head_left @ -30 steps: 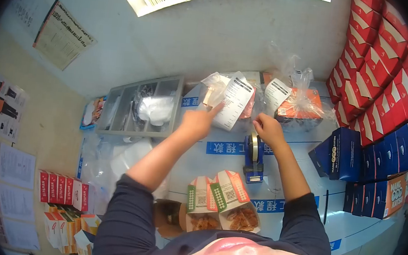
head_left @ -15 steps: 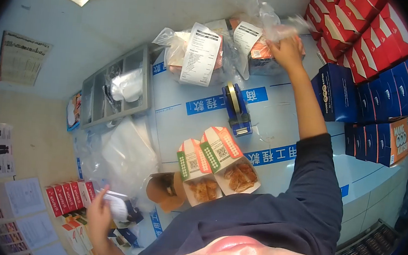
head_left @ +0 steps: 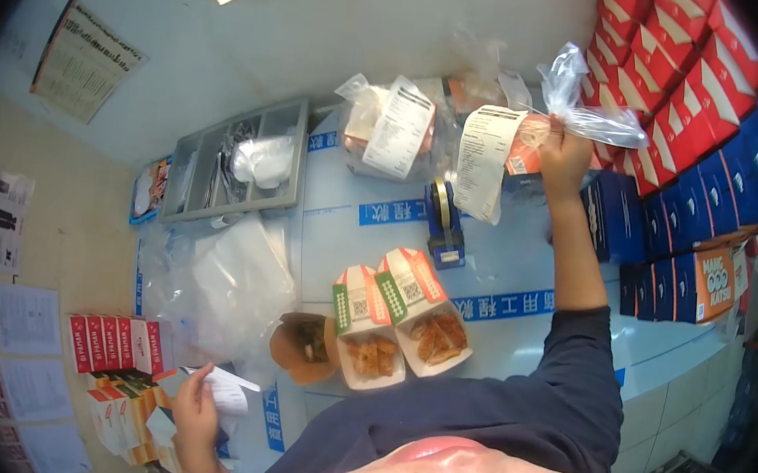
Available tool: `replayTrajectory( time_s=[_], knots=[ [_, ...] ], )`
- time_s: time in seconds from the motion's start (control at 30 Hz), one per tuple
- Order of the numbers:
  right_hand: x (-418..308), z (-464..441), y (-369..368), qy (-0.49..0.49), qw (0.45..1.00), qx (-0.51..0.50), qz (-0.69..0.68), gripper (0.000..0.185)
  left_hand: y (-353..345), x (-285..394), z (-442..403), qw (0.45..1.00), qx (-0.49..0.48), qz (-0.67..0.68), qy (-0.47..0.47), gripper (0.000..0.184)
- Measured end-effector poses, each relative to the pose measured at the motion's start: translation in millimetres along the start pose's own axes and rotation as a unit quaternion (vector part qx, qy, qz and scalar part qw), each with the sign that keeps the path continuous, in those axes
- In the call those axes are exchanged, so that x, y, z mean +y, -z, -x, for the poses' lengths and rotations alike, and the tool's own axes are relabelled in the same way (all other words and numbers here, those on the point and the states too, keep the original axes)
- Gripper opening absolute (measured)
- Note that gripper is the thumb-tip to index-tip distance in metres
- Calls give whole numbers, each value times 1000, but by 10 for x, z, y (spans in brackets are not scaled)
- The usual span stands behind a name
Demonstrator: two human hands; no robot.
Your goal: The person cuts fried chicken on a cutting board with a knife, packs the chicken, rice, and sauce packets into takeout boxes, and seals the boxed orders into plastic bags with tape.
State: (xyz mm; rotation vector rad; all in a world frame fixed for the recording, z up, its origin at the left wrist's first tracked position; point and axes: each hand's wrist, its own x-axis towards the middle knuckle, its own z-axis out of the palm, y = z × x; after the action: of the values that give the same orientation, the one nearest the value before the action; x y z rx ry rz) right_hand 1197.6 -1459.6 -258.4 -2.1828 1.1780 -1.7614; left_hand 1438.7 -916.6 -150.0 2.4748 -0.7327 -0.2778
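My right hand (head_left: 566,163) is closed around the gathered, tied top of a clear plastic bag (head_left: 568,95). Through the plastic an orange-red food package shows, and a long printed receipt (head_left: 484,160) hangs on the bag's left side. At the lower left my left hand (head_left: 197,412) pinches a white paper slip (head_left: 231,394), which looks like a receipt. Between my arms stand two open cartons of fried chicken, the left carton (head_left: 371,360) and the right carton (head_left: 435,338). Beside them is a brown paper box (head_left: 302,348) with dark food inside.
Another bagged order (head_left: 389,128) with a receipt stands at the back. Near it are a blue tape dispenser (head_left: 445,225) and a grey divided tray (head_left: 235,163). Plastic bags (head_left: 243,269) lie at left. Red boxes (head_left: 685,93) and blue boxes (head_left: 706,200) are stacked at right.
My right hand has closed on the bag's top and drawn the bag a little nearer, its receipt now facing up. My left hand still holds the slip, now tilted differently. The view has shifted.
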Motion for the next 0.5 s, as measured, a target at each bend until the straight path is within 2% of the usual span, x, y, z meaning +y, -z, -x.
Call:
replayTrajectory(
  time_s=[0.03, 0.07, 0.13, 0.2, 0.23, 0.27, 0.3, 0.33, 0.4, 0.43, 0.5],
  knots=[
    [-155, -181, 62, 24, 999, 18, -20, 26, -28, -75, -37, 998, 55, 13, -35, 27],
    [-278, -375, 113, 10, 1000, 4, 10, 27, -90, -55, -85, 986, 143, 55, -67, 22],
    [-672, -910, 180, 50, 997, 45, 30, 29, -78, -124, -190, 977, 188, 60, -85, 21],
    [-900, -1567, 59, 166, 978, 89, 92, 27, -168, -227, -359, 956, 260, 78, -109, 20],
    [-884, -1938, -81, 157, 969, 68, 177, 28, -213, -258, -439, 956, 259, 88, -103, 20],
    [-544, -2476, -522, 323, 893, 256, 181, 24, -253, -272, -523, 956, 258, 85, -108, 20],
    [-940, -2701, -631, 287, 889, 299, 195, 21, -302, -285, -604, 955, 258, 84, -116, 20],
    [-888, -3045, -854, 290, 908, 246, 174, 22, -362, -297, -671, 954, 262, 95, -111, 20],
    [-1140, -3361, -1308, 219, 895, 305, 240, 22, -453, -354, -783, 953, 259, 109, -113, 20],
    [-1297, -3401, -1409, 232, 888, 316, 240, 22, -534, -399, -842, 952, 261, 110, -118, 19],
    [-1529, -3386, -1668, 163, 918, 237, 274, 23, -671, -483, -925, 943, 283, 137, -105, 19]
  ],
)
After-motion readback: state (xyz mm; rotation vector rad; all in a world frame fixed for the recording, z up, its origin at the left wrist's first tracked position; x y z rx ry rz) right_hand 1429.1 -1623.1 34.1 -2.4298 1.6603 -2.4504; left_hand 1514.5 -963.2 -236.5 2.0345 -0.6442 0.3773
